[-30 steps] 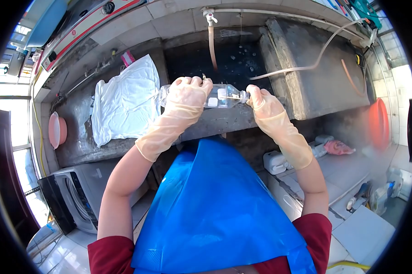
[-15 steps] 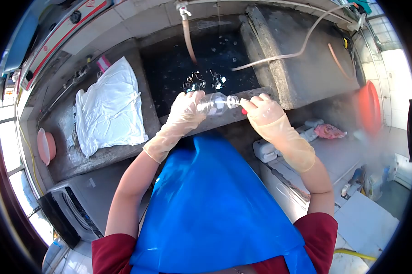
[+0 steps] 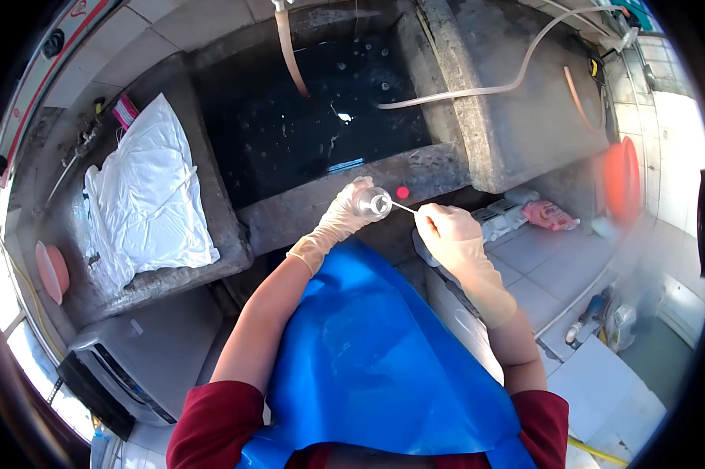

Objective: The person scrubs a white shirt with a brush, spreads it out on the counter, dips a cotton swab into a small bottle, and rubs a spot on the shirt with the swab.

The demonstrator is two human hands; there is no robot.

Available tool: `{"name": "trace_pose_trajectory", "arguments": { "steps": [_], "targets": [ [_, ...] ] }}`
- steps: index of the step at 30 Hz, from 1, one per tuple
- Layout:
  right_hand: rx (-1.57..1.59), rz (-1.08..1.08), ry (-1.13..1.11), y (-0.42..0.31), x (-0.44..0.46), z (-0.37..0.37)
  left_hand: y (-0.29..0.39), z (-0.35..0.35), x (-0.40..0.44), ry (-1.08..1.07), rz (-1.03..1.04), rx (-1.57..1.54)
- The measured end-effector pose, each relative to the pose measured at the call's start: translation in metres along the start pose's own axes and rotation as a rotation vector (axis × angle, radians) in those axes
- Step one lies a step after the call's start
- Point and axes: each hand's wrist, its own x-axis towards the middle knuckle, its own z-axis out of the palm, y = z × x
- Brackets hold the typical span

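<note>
My left hand, in a pale rubber glove, is wrapped round a clear bottle whose open mouth faces right and towards me. The gloved right hand pinches a thin white stick. Its far end reaches the bottle mouth; whether it goes inside I cannot tell. A small round red cap lies on the sink's concrete front ledge, just beyond the stick. A blue apron covers my front below both hands.
Dark water fills the concrete sink, with a hose hanging in. White cloth or plastic lies on the left slab near a pink basin. A pale hose crosses the right divider. An orange basin stands right.
The bottle has turned so its mouth faces more towards me. My right hand has drawn back from it, showing more stick. The camera view has shifted, and the red cap shows fully.
</note>
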Motion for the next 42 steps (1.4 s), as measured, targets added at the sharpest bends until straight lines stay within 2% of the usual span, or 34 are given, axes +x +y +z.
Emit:
{"name": "trace_pose_trajectory", "arguments": {
  "steps": [2, 3, 5, 6, 7, 12, 14, 20, 22, 24, 26, 29, 30, 32, 34, 35, 37, 40, 42],
  "targets": [
    [0.243, 0.211, -0.113, 0.001, -0.002, 0.002, -0.008, -0.001, 0.001, -0.008, 0.0, -0.01],
    [0.246, 0.206, -0.126, 0.004, -0.005, 0.005, -0.013, -0.003, 0.0, -0.019, 0.008, -0.013],
    [0.752, 0.428, -0.233, 0.012, -0.008, 0.011, -0.015, -0.011, 0.001, -0.031, 0.062, 0.082],
    [0.753, 0.426, -0.242, 0.011, -0.009, 0.011, -0.008, -0.018, 0.002, -0.055, 0.125, 0.176],
    [0.83, 0.506, -0.261, 0.011, -0.011, 0.011, -0.001, -0.026, 0.003, -0.108, 0.085, 0.265],
    [1.101, 0.712, -0.218, 0.013, -0.009, 0.008, 0.022, -0.053, 0.006, -0.222, -0.047, 0.208],
    [1.116, 0.638, -0.141, 0.017, -0.006, 0.011, 0.028, -0.059, 0.006, -0.274, -0.06, 0.232],
    [1.081, 0.692, 0.049, 0.026, 0.005, 0.009, 0.036, -0.076, 0.005, -0.342, -0.079, 0.235],
    [1.009, 0.697, 0.109, 0.028, 0.007, 0.0, 0.038, -0.086, -0.001, -0.293, -0.087, 0.204],
    [1.001, 0.71, 0.22, 0.018, 0.012, -0.013, 0.029, -0.095, -0.016, -0.171, 0.008, 0.137],
    [0.999, 0.616, 0.287, 0.01, 0.017, -0.026, 0.03, -0.111, -0.036, -0.074, -0.048, 0.043],
    [1.015, 0.697, 0.419, -0.032, 0.035, -0.036, 0.027, -0.145, -0.074, 0.071, -0.009, -0.112],
    [1.1, 0.632, 0.43, -0.044, 0.039, -0.034, 0.026, -0.159, -0.086, 0.127, 0.012, -0.196],
    [1.15, 0.648, 0.49, -0.091, 0.056, -0.017, 0.017, -0.187, -0.113, 0.275, 0.13, -0.123],
    [1.05, 0.525, 0.444, -0.124, 0.068, 0.022, 0.019, -0.231, -0.14, 0.312, 0.114, -0.023],
    [0.933, 0.384, 0.393, -0.147, 0.075, 0.041, 0.02, -0.257, -0.148, 0.35, 0.173, 0.103],
    [1.161, 0.543, 0.287, -0.199, 0.094, 0.078, 0.007, -0.304, -0.167, 0.385, 0.189, 0.164],
    [1.317, 0.552, 0.087, -0.265, 0.12, 0.146, -0.04, -0.377, -0.186, 0.453, 0.261, 0.268],
    [1.345, 0.532, -0.019, -0.302, 0.14, 0.187, -0.045, -0.426, -0.175, 0.524, 0.322, 0.473]
  ]
}}
